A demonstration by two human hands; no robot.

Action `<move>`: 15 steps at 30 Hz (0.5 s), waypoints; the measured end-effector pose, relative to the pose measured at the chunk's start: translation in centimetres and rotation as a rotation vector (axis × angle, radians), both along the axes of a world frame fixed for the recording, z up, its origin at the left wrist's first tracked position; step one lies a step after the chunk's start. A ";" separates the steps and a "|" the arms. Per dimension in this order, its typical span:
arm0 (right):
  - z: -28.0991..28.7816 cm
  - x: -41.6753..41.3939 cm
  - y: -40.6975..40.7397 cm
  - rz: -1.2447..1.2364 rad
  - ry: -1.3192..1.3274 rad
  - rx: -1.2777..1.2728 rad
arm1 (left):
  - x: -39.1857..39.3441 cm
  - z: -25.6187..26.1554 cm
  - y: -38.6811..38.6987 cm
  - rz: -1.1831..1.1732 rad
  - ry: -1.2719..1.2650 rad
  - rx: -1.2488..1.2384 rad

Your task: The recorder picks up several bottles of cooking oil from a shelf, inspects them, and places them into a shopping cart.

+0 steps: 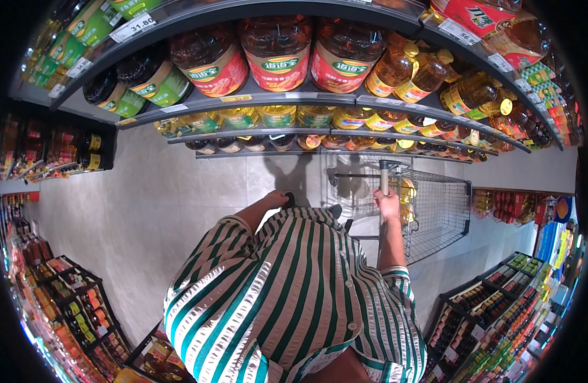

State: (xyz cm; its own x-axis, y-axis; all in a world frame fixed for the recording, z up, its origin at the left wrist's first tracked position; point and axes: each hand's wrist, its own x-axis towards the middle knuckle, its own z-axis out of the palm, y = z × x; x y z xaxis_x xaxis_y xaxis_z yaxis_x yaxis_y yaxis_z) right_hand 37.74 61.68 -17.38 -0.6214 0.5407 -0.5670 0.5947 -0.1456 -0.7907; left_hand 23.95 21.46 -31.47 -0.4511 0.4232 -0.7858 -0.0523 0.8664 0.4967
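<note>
My right hand [387, 203] is closed around the handle [384, 176] of a wire shopping cart [437, 210], which stands to my right. Inside the cart, near its handle end, lies a bottle of yellow oil [407, 191], partly seen through the wires. My left hand [276, 198] hangs in front of my body, beside a dark shoe tip [289, 199]; its fingers are partly hidden, and whether it holds anything cannot be told. Ahead, large dark oil bottles with red labels [276, 57] stand on a shelf.
Shelves of cooking oil [294, 100] curve across the front, with price tags along their edges. Racks of bottles stand behind me at left [78, 306] and right [480, 301]. More dark bottles fill a shelf unit [59, 148] at far left. Grey tiled floor [145, 206] lies left of me.
</note>
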 end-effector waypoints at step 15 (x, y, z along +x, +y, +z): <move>-0.4 0.0 0.3 0.091 -0.073 0.367 | -1.9 -3.3 -3.1 -0.041 0.002 -0.036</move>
